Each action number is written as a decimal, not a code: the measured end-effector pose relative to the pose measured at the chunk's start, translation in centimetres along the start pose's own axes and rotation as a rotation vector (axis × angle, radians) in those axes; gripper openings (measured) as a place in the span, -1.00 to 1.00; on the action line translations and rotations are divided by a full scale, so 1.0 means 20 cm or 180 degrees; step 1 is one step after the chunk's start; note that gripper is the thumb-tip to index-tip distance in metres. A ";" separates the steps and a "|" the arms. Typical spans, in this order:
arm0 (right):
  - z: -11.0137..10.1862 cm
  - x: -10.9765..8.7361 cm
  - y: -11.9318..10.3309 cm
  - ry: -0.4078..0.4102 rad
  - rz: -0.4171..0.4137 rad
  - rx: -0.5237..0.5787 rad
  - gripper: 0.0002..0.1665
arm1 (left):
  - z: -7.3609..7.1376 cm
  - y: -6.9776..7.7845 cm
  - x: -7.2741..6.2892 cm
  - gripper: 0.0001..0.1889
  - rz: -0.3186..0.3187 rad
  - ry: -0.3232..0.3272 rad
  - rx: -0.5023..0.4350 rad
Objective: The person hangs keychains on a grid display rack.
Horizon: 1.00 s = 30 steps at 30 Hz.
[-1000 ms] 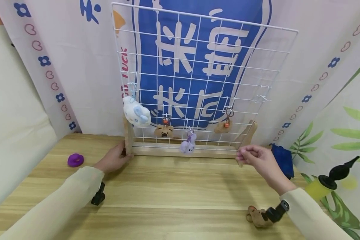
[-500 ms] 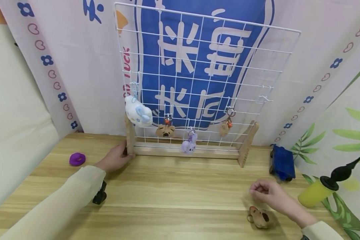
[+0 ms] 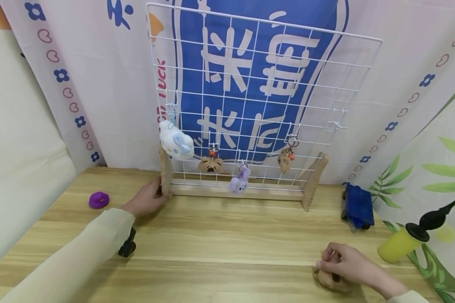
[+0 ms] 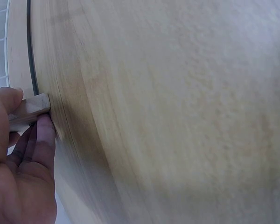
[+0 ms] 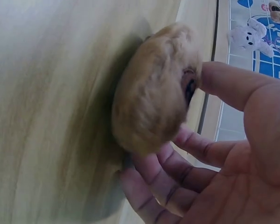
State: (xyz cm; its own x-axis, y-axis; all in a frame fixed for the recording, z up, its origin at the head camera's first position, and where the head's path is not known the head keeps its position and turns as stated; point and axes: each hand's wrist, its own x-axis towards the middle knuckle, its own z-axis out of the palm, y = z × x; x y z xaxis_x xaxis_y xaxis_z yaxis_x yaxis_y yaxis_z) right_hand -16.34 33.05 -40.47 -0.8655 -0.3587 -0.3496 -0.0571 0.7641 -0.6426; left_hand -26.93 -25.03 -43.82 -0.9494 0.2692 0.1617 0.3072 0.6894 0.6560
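My left hand [image 3: 145, 198] grips the left wooden foot [image 4: 31, 108] of a white wire grid rack [image 3: 242, 99], thumb on one side and fingers on the other. At the table's front right, my right hand [image 3: 346, 263] is over a brown plush keychain [image 5: 151, 88] lying on the tabletop. In the right wrist view the thumb touches its dark-marked face and the fingers curl around its lower side. From the rack hang a white-and-blue plush [image 3: 175, 141], a brown bear-head plush [image 3: 210, 165], a lilac bunny plush [image 3: 239, 184] and another brown plush [image 3: 284, 162].
A purple ring-shaped object [image 3: 99, 200] lies on the table left of the rack. At the right are a blue toy cart [image 3: 358, 206] and a yellow bottle with a black top [image 3: 402, 242]. A bare white hook [image 3: 335, 125] hangs at the grid's right. A printed cloth [image 3: 110, 84] stands behind.
My right hand has left the rack's right foot and come down toward the front onto the brown plush keychain. The right hanging plush has turned on its ring. My left hand keeps its place.
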 end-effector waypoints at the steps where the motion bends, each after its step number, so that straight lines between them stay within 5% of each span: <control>1: 0.00 0.00 0.01 -0.0008 -0.0015 0.0021 -0.70 | 0.00 0.00 0.00 -0.30 -0.0010 -0.0002 -0.0006; 13: 0.03 0.01 0.02 -0.0234 -0.0132 0.0352 -0.70 | 0.00 0.01 0.00 -0.27 -0.0036 -0.0008 -0.0029; 20: 0.06 0.00 -0.02 -0.0301 -0.0207 0.0206 -0.72 | 0.00 0.00 0.00 -0.28 -0.0022 -0.0008 -0.0016; 30: 0.09 0.03 0.00 -0.0125 -0.0686 -0.0088 -0.88 | 0.00 -0.01 0.00 -0.28 -0.0026 0.0003 -0.0012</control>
State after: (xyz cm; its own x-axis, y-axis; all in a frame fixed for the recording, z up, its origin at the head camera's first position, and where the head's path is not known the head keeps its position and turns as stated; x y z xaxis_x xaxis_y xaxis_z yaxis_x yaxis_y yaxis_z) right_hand -15.92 31.88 -41.76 -0.8117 -0.5356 -0.2327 -0.2529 0.6816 -0.6866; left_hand -27.01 -25.10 -43.96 -0.9520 0.2629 0.1569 0.2991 0.6890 0.6602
